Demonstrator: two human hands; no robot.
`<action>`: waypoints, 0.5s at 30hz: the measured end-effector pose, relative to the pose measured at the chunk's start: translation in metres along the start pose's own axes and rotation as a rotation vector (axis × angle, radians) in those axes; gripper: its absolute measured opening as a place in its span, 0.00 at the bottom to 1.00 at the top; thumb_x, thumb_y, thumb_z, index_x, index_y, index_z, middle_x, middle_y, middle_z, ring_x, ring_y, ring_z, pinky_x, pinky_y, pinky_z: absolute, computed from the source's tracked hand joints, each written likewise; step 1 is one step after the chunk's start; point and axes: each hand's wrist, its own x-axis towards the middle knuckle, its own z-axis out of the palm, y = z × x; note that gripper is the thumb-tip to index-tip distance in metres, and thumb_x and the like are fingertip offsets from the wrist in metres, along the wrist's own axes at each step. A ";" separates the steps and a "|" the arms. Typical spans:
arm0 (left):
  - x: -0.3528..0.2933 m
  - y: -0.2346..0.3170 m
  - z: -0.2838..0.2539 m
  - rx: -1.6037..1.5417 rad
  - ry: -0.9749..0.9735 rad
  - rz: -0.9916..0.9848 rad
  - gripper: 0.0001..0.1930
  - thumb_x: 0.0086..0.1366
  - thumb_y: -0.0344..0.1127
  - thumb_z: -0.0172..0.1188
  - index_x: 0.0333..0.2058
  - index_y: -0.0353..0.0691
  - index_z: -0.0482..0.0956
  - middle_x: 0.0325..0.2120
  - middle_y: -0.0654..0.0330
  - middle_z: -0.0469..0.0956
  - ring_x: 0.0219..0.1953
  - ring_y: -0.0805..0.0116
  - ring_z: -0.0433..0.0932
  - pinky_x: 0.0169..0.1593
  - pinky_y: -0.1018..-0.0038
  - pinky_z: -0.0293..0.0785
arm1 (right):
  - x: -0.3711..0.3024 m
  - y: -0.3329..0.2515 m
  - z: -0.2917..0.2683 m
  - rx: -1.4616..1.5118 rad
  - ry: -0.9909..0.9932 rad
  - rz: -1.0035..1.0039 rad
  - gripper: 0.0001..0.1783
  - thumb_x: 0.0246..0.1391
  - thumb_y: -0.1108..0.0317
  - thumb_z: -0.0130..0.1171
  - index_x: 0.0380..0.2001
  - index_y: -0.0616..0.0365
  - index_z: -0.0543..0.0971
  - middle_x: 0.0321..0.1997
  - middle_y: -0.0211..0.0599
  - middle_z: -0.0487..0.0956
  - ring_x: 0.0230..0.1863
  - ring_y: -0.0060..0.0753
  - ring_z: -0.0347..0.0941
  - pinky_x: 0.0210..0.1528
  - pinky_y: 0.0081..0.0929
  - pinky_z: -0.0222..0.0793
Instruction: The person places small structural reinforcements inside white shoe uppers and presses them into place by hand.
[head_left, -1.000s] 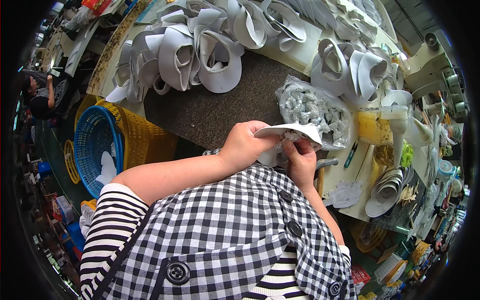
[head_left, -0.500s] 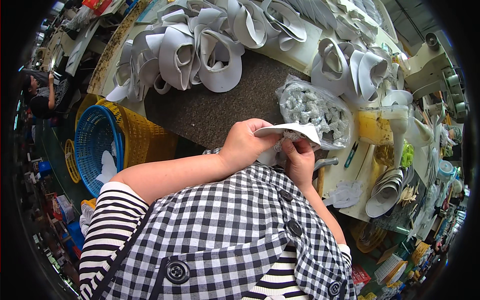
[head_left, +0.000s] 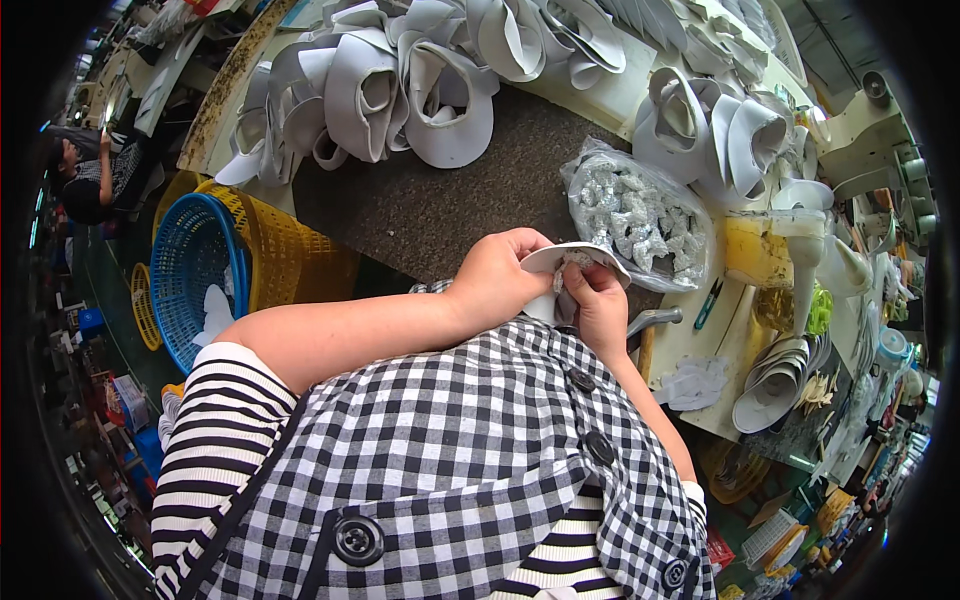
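Close in front of my body, a white shoe upper [head_left: 545, 262] is held between my two hands. My left hand [head_left: 496, 272] is closed round its left side, thumb hidden behind the curved edge. On the right, the fingers of my right hand [head_left: 598, 302] pinch at its inner side, beside a small silvery-white piece [head_left: 573, 262] that is partly covered. Just beyond my hands lies a clear plastic bag [head_left: 640, 215] full of silvery, knotted-looking ornaments. More white shoe uppers [head_left: 450, 100] are heaped along the far side of the table.
At the left stand a blue basket [head_left: 190, 290] and a yellow basket [head_left: 290, 262]. The right side holds a container of yellow glue [head_left: 757, 250], teal-handled snips [head_left: 708, 303], a hammer [head_left: 655, 320] and stacked white pieces [head_left: 770, 385]. Another person [head_left: 92, 175] sits far left.
The upper has tilted and shifted slightly between my hands, showing more of its inner side. My right fingers have moved up a little against it. Both hands keep their hold.
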 end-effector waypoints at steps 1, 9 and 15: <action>-0.001 0.000 0.000 0.064 0.004 0.030 0.10 0.55 0.28 0.60 0.38 0.37 0.77 0.30 0.63 0.79 0.33 0.77 0.76 0.37 0.78 0.72 | 0.000 0.001 0.001 0.003 0.000 -0.003 0.11 0.55 0.68 0.61 0.39 0.63 0.78 0.38 0.31 0.79 0.38 0.17 0.72 0.43 0.17 0.65; -0.002 0.006 0.003 0.133 -0.002 0.095 0.11 0.55 0.26 0.58 0.38 0.37 0.76 0.29 0.62 0.79 0.32 0.76 0.77 0.37 0.77 0.72 | 0.000 -0.003 0.002 0.040 -0.033 -0.055 0.10 0.53 0.70 0.62 0.38 0.61 0.77 0.37 0.30 0.79 0.38 0.18 0.73 0.43 0.18 0.66; -0.001 0.003 0.003 0.102 -0.029 0.075 0.12 0.54 0.26 0.58 0.40 0.35 0.75 0.31 0.61 0.79 0.34 0.76 0.77 0.38 0.78 0.73 | -0.001 -0.008 -0.001 0.104 -0.093 -0.040 0.11 0.51 0.71 0.64 0.38 0.59 0.77 0.36 0.30 0.79 0.38 0.19 0.73 0.43 0.19 0.66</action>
